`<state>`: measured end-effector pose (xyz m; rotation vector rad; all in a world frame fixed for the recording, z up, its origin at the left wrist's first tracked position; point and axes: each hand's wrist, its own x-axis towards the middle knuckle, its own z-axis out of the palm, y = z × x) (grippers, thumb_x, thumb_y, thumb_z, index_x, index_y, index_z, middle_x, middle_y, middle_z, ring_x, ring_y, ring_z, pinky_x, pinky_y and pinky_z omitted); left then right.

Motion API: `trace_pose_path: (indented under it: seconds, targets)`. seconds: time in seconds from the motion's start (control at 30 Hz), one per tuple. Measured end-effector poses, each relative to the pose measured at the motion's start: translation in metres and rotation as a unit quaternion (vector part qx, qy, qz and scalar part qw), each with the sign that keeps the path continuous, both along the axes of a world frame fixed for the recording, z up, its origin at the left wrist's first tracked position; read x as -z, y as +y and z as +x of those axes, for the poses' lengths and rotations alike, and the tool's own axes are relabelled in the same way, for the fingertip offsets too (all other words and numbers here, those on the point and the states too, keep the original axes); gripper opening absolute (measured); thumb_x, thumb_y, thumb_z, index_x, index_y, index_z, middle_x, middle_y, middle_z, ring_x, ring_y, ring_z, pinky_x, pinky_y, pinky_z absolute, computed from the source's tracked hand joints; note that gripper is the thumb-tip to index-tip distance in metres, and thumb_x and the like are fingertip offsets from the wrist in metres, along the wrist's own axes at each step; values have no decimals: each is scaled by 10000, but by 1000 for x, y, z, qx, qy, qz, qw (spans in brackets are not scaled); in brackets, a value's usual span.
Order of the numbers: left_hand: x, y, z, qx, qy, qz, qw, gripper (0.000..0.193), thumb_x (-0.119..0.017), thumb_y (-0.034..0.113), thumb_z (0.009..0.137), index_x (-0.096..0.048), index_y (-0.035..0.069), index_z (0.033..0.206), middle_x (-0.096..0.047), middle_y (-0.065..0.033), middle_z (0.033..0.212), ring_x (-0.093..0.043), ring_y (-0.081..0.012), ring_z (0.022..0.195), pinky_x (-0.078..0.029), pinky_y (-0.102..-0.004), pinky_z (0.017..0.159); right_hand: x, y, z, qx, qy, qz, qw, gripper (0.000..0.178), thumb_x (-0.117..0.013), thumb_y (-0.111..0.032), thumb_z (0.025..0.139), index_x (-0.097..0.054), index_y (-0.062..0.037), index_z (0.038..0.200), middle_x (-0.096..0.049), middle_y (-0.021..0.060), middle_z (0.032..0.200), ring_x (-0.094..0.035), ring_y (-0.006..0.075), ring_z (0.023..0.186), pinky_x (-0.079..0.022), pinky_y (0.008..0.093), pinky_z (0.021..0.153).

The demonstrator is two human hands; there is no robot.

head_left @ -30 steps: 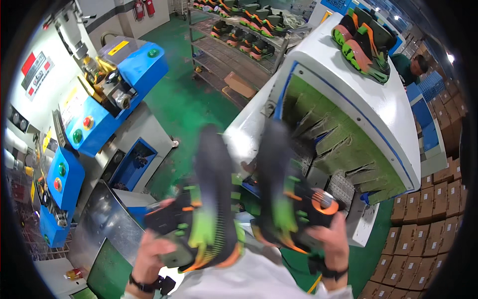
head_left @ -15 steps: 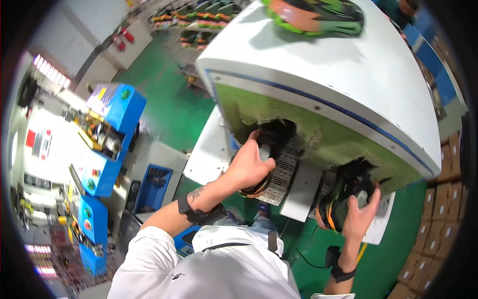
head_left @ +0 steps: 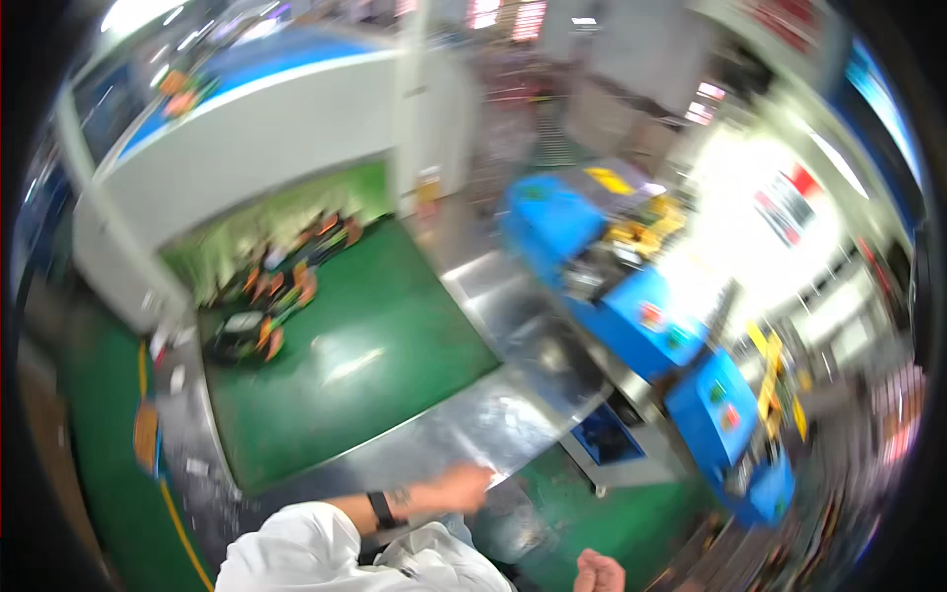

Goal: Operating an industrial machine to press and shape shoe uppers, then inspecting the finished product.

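Note:
My left hand [head_left: 464,487], black band on the wrist, reaches across in front of my body by a shiny metal edge [head_left: 503,419]. Its fingers are smeared by motion, and no object shows in it. My right hand [head_left: 599,572] is at the lower edge, partly cut off, with its fingers curled and nothing visible in them. Beyond my left hand, several black, orange and green shoes [head_left: 247,335] lie on a green surface [head_left: 365,395]. They sit at the mouth of a white machine housing [head_left: 266,138] with a green curtain [head_left: 202,261].
To the right stands a machine with blue control boxes [head_left: 631,316] and yellow parts. Under it is a blue tray [head_left: 607,434] in a grey cabinet. A yellow floor line [head_left: 182,523] runs at the lower left. Much of the view is blurred.
Both hands have left the two shoes at the green-curtained opening. My view has swung leftward, bringing the blue machine to the right and a different white housing with shoes into sight.

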<state>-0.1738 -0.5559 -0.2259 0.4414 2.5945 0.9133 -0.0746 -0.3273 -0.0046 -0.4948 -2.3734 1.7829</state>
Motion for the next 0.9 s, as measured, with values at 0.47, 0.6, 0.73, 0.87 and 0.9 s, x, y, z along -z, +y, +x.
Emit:
trace_pose_path:
  seconds: [0.47, 0.6, 0.73, 0.87, 0.9]
  targets:
    - [135, -322, 159, -620, 160, -129, 757, 465, -625, 114, 768, -527, -15, 1204, -524, -150, 1306, -503, -320, 1220, -387, -465, 1017, 173, -562, -440, -717, 319, 418, 457, 785, -710, -230, 777, -331, 20, 1418, -426, 261, 1409, -445, 411, 1279, -376, 431, 1078]
    - [142, -334, 126, -607, 183, -89, 768, 410, -612, 73, 749, -583, -1, 1151, -576, -113, 1270, -560, -281, 1172, -435, -432, 977, 204, -717, -540, -679, 440, 446, 382, 880, -787, -91, 640, -356, 47, 1395, -465, 277, 1361, -451, 413, 1267, -374, 432, 1075]
    - [144, -336, 138, -619, 175, -85, 761, 405, -614, 59, 737, -600, -3, 1137, -591, -103, 1260, -562, -264, 1179, -436, -417, 988, 254, -777, -513, -623, 336, 602, 370, 451, -724, -203, 701, -546, 24, 1047, -582, 299, 1072, -542, 450, 1062, -457, 487, 931]
    - [139, -328, 148, -627, 162, -109, 754, 411, -608, 56, 732, -596, -7, 1138, -582, -111, 1269, -558, -268, 1180, -436, -423, 987, 267, -724, -474, -656, 369, 525, 398, 832, -813, -138, 638, -428, -198, 1372, -400, 280, 1356, -482, 454, 1160, -445, 480, 989]
    - [142, -328, 144, -627, 167, -111, 753, 417, -605, 57, 730, -590, -9, 1141, -576, -114, 1272, -555, -273, 1182, -433, -427, 989, 267, -713, -477, -629, 428, 512, 398, 902, -825, -126, 633, -389, -251, 1412, -357, 262, 1402, -471, 447, 1181, -443, 477, 999]
